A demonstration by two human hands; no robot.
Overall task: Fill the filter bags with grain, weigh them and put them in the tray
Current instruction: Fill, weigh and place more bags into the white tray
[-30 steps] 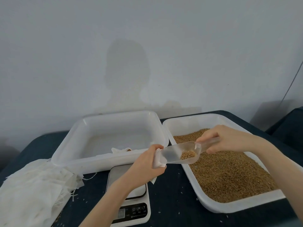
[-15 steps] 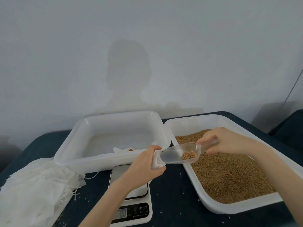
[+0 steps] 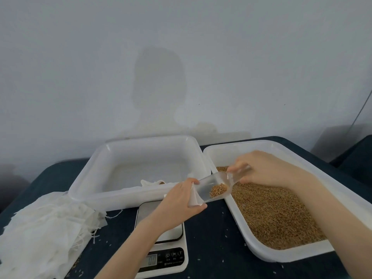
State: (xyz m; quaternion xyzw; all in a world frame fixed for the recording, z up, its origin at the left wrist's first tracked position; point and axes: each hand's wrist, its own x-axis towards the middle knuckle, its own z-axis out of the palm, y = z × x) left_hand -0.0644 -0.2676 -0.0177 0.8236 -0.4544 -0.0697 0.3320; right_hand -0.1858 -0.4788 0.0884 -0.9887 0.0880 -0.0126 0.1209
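Scoop (image 3: 213,188) now tipped steeper, handle pinched by right hand (image 3: 267,170), mouth at bag (image 3: 194,196) gripped by left hand (image 3: 181,200); grain (image 3: 218,189) sliding bagward, pour underway.

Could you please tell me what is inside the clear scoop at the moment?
A small heap of grain lies in the clear scoop. Its mouth sits in the filter bag, whose inside is hidden by the left hand.

We see the left hand (image 3: 179,200) gripping a white filter bag (image 3: 194,196) above the scale (image 3: 164,256), while the right hand (image 3: 265,170) holds a clear scoop (image 3: 213,188) tilted into the bag's mouth. A white tray (image 3: 141,170) sits at eleven o'clock, the grain tray (image 3: 302,256) at three, spare bags (image 3: 44,232) at eight.
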